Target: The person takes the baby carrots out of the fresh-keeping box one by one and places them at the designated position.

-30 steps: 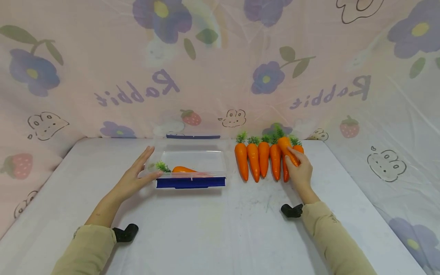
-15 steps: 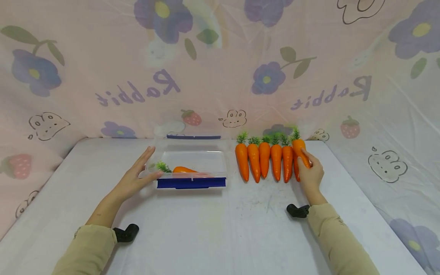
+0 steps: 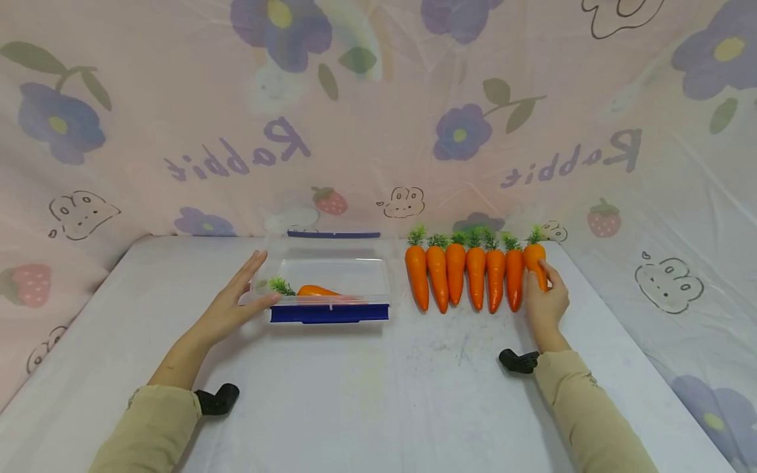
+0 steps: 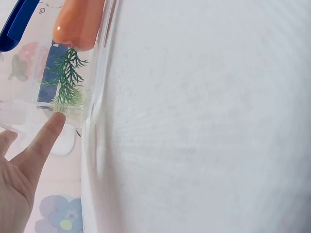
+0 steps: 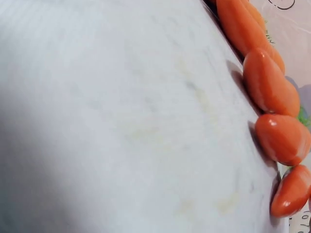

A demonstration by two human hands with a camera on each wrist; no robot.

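Observation:
Fingers spread, my left hand [image 3: 227, 309] touches the left side of a clear plastic box [image 3: 329, 313] with blue clips. Inside the box lies one carrot [image 3: 316, 290], its green top toward that hand; the left wrist view shows the same carrot [image 4: 80, 24] close up. My right hand [image 3: 547, 302] pinches a carrot [image 3: 535, 255] at the right end of a row of carrots [image 3: 455, 272]. Its lower part is hidden by the fingers. In the right wrist view several carrot tips [image 5: 282, 138] show along the right edge, but I do not see the hand there.
The white table [image 3: 331, 401] runs back to a printed cloth [image 3: 367, 144] that hangs behind and at the sides. A blue clip strip [image 3: 334, 234] stands up at the back of the box. Black camera mounts [image 3: 518, 360] sit at both wrists.
My right hand has shifted right with its carrot, from above the row to the row's right end. Carrots it covered before are now visible. The left hand stays by the box.

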